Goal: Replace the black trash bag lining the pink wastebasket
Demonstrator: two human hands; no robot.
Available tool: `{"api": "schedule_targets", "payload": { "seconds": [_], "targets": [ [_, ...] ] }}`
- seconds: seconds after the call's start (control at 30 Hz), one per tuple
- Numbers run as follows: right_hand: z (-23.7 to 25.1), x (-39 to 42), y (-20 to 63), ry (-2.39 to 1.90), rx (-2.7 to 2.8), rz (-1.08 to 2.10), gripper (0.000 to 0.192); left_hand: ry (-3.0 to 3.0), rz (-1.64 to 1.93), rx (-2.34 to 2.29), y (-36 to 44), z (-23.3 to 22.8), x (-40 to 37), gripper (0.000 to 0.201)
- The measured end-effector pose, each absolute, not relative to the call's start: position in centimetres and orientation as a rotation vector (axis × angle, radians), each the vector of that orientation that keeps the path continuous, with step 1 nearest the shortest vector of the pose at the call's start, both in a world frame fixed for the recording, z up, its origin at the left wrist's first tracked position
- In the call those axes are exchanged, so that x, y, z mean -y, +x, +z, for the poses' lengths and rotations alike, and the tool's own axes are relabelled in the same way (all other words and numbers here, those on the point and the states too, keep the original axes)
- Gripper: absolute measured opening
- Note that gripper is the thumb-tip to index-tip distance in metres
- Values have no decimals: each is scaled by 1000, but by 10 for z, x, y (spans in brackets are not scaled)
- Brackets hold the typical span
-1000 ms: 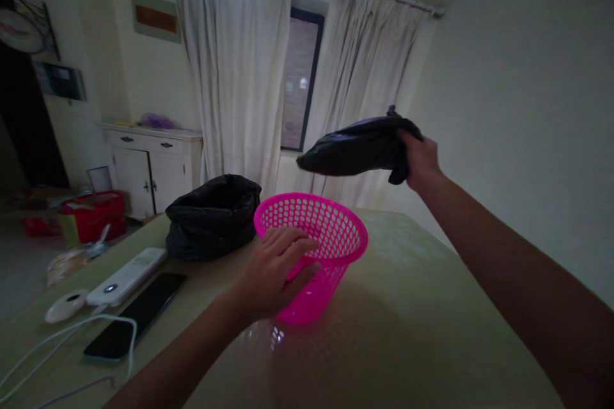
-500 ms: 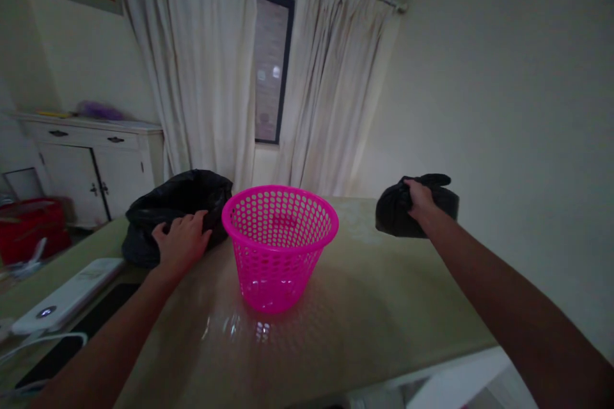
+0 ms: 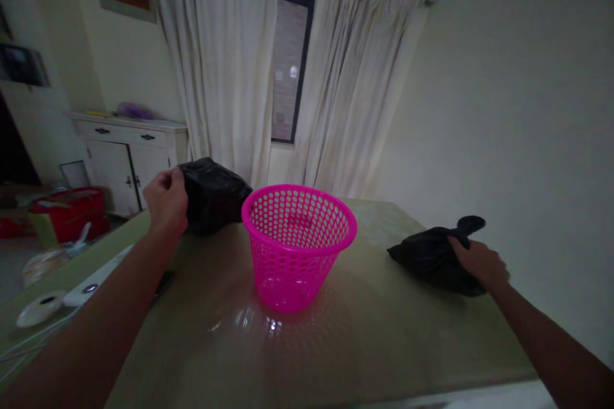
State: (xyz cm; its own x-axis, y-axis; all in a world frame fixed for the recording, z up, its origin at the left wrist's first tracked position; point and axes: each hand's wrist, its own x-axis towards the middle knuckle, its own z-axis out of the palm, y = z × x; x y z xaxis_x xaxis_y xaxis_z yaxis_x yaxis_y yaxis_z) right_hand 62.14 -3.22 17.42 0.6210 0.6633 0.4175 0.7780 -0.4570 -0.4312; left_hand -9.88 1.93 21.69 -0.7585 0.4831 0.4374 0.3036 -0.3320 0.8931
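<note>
curtains (image 3: 230, 63) pale | window (image 3: 288, 70) dark | cabinet (image 3: 127, 156) white, left

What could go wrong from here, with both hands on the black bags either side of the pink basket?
1. The left hand grips a black bag right beside the pink basket; swinging it could tip the light basket.
2. The other black bag, under the right hand, lies near the table edge and might slide off.

Table (image 3: 384, 332): glossy pale green top. On it: pink perforated basket (image 3: 298, 244), upright, centre; black bag (image 3: 213, 194), far left; second black bag (image 3: 434, 258), right edge; white remote (image 3: 93, 278) and, seemingly, a round white device (image 3: 41, 308), left.
</note>
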Motion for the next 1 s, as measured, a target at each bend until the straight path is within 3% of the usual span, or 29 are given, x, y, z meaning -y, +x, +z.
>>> {"api": "schedule_targets", "payload": {
  "seconds": [0.13, 0.23, 0.3, 0.47, 0.63, 0.67, 0.83, 1.0],
  "targets": [
    [195, 39, 585, -2578, 1450, -496, 53, 927, 2567, -1577, -88, 262, -14, 20],
    [214, 42, 528, -2326, 1768, -914, 53, 1160, 2849, -1255, -66, 290, 3, 18],
    [227, 44, 485, -2079, 1925, -989, 51, 1367, 2939, -1074, -50, 307, 17, 22],
    [258, 53, 380, -1403, 2031, -629, 55, 1808, 2903, -753, -6, 341, 49, 37],
    [296, 50, 301, -962, 1947, -122, 87, 2014, 2675, -572, 46, 355, 81, 42],
    [303, 47, 291, -901, 1937, -66, 84, 2059, 2591, -617, 55, 355, 88, 41],
    [318, 33, 285, -772, 1759, -16, 35, 2656, 1959, -629, 70, 344, 118, 32],
    [288, 17, 327, -825, 1431, 96, 22, 2980, 1791, -1071, 38, 316, 130, 73]
  ]
}}
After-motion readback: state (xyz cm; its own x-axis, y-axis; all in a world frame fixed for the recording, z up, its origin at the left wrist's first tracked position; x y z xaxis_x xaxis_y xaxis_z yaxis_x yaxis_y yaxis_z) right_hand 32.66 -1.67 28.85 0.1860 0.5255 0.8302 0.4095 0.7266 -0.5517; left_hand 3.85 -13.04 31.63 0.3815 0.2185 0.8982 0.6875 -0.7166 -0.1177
